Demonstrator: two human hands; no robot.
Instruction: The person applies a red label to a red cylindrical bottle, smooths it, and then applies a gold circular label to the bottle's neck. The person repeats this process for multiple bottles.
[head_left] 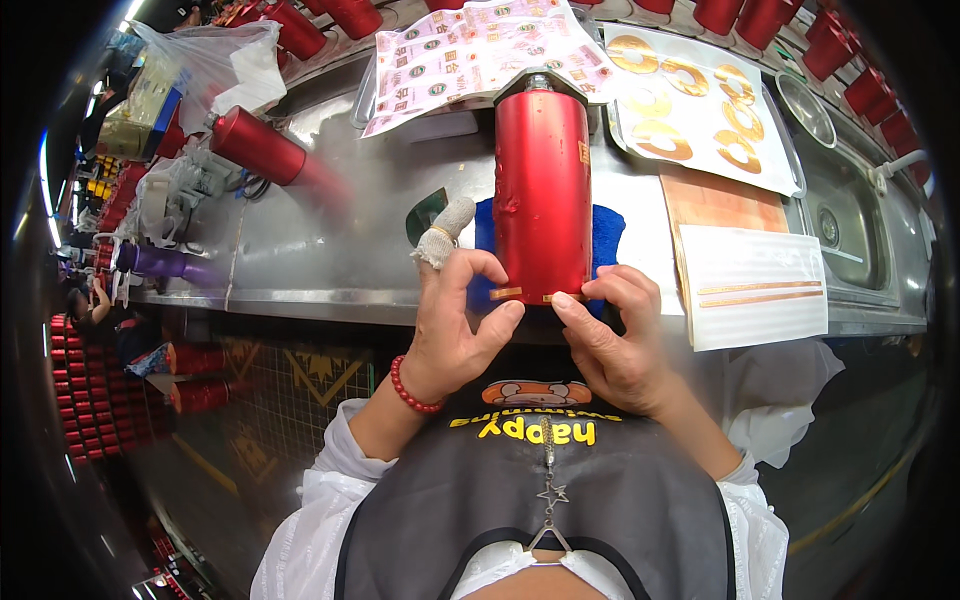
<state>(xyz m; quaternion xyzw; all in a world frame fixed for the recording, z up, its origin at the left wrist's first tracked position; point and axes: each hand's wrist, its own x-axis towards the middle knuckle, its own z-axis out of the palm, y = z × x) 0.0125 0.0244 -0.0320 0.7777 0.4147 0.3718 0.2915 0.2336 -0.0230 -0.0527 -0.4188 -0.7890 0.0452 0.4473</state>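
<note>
A tall red cylinder (543, 190) lies lengthwise on a blue cloth (606, 237) on the steel table (360, 240), its base toward me. My left hand (457, 320), with a cloth wrap on the index finger, pinches the near left rim where a thin gold strip (506, 293) sits. My right hand (618, 335) presses thumb and fingers on the near right rim, over the same gold strip.
Sheets of gold stickers (700, 105) and a patterned sheet (480, 50) lie behind the cylinder. A white sheet with gold strips (755, 290) is at the right, a sink (850, 225) beyond it. More red cylinders (258, 147) and a purple one (160, 262) lie left.
</note>
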